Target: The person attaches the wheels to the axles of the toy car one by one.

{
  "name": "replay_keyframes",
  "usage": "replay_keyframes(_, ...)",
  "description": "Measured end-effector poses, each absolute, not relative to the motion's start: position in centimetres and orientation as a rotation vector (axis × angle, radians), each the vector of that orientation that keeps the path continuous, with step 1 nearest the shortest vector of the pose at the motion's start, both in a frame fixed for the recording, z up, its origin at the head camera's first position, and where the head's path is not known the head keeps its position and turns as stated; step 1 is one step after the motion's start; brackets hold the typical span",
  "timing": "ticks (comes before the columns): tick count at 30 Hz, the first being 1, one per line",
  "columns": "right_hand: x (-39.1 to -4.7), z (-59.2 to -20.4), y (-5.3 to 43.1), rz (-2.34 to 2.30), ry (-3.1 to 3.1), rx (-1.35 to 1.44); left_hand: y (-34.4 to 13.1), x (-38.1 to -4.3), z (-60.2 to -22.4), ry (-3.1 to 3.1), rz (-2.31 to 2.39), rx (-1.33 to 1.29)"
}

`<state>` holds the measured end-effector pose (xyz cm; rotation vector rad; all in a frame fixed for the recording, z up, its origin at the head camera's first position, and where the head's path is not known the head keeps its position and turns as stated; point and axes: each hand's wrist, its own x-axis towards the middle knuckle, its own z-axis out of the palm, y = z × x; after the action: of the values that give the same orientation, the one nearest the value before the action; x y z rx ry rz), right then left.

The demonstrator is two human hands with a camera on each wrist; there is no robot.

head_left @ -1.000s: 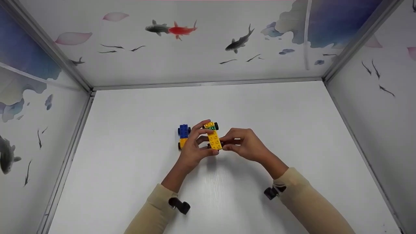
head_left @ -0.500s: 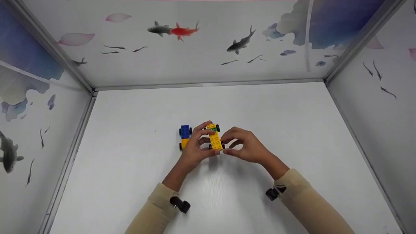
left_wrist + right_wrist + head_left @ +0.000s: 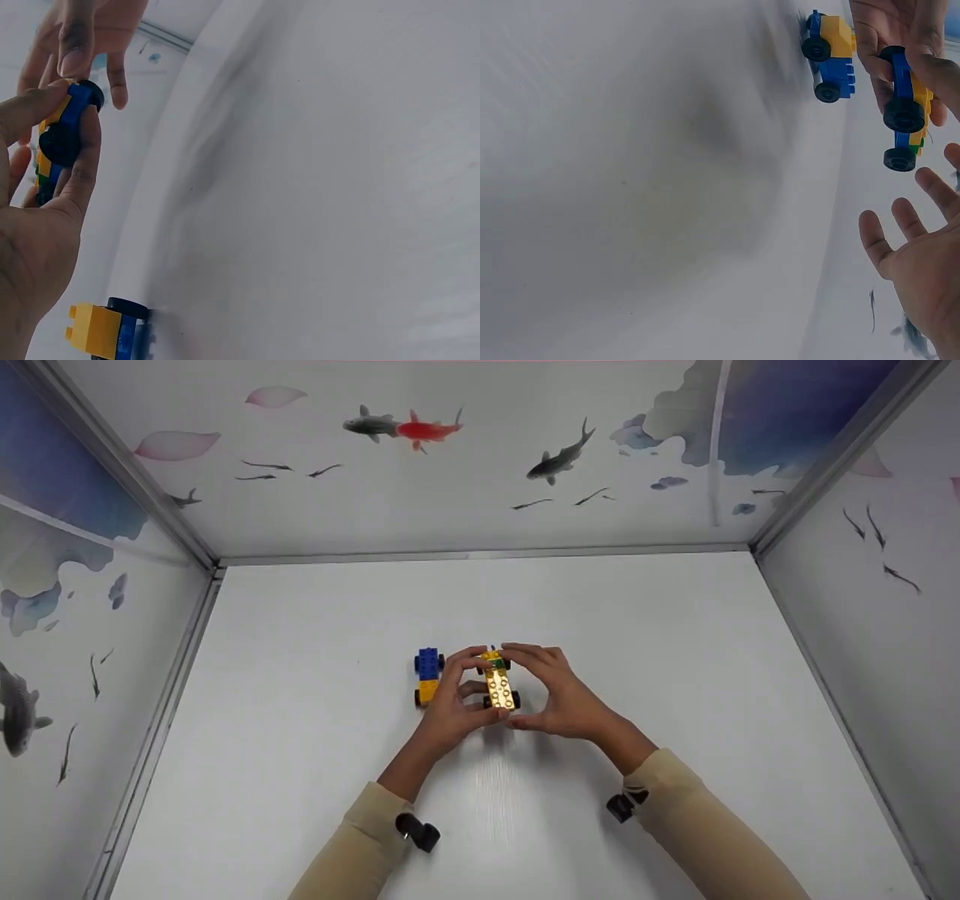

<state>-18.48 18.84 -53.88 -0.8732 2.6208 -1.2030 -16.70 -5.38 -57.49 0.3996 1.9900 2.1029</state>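
My left hand (image 3: 448, 709) holds a toy car (image 3: 499, 690) above the white table, thumb at its near end and fingers along its left side. The car is built from studded bricks: yellow on top with a green piece near the far end, over a blue base with black wheels, as the left wrist view shows on the car (image 3: 73, 112). My right hand (image 3: 564, 701) is spread around the car's right side, fingers extended by the far end. In the right wrist view, the right hand's fingers (image 3: 907, 221) are straight and apart.
A second toy car (image 3: 428, 664), blue and yellow with black wheels, stands on the table (image 3: 315, 780) just left of my left hand. Printed panels with fish form the back wall (image 3: 450, 510) and both sides.
My right hand has let go of the car's near right wheel area and opened, its fingers moving up towards the far end. The left hand keeps holding the car, which has shifted slightly nearer.
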Motion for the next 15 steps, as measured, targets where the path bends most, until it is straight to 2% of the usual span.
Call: replay_keyframes(15,-18.7,-55.6,17.8,-1.110,2.647,-0.843,-5.3,-16.5,-58.1,1.973,2.038,0.358)
